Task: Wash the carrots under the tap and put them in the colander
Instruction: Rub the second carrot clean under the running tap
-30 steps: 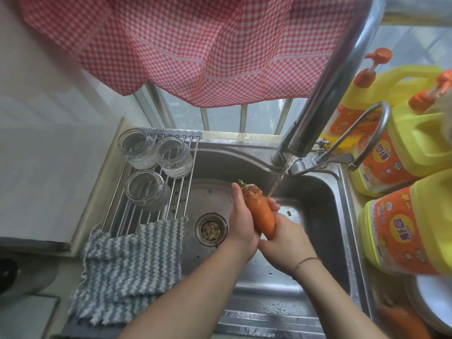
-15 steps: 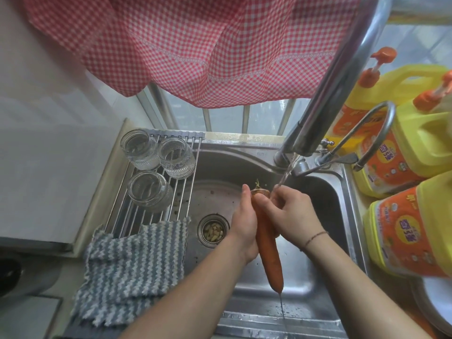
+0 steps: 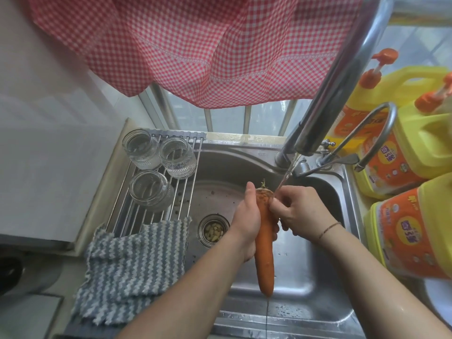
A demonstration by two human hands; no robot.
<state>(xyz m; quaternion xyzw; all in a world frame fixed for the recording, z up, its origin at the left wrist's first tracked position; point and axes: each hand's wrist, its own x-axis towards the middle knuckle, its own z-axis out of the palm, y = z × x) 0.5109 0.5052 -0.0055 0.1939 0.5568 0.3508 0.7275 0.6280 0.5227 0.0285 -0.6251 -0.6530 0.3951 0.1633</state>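
I see carrot (image 3: 264, 243) upright over sink (image 3: 318, 277), tip down, dripping. Left hand (image 3: 245, 216) curls round its upper part; right hand (image 3: 299, 211) pinches near top. Tap (image 3: 325, 113) stream lands there. Left: striped cloth (image 3: 132, 267), three jars (image 3: 159, 167) on rack

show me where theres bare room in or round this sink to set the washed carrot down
Bare steel lies in the sink right of the drain, and along its wet front rim. Crowded: the rack with three glasses, the striped cloth, the yellow bottles. Both hands hold the carrot.
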